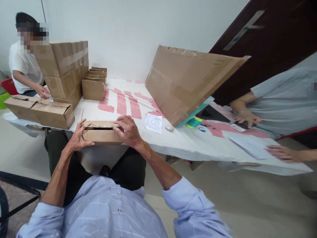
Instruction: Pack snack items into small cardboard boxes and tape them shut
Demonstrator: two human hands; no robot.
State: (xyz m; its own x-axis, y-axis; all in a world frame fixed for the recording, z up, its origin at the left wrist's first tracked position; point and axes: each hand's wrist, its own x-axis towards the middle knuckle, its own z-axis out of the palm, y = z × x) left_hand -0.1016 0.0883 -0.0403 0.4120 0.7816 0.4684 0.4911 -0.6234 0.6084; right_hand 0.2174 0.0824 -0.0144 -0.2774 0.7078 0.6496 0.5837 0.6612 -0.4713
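Observation:
A small brown cardboard box (102,136) lies at the table's front edge, right before me. Its top flaps almost meet, and a dark slit shows between them. My left hand (78,138) grips the box's left end, thumb along the near side and fingers at the far corner. At the right end, my right hand (128,131) is curled over the corner, its thumb and fingertips on the top flap. What lies inside the box cannot be seen.
Two similar boxes (53,113) stand to the left, before a tall stack of taped cartons (70,66). Open boxes (93,90) sit behind. A large cardboard sheet (190,82) leans at the right, near a handwritten note (153,123) and a tape roll (194,122). Co-workers sit at both sides.

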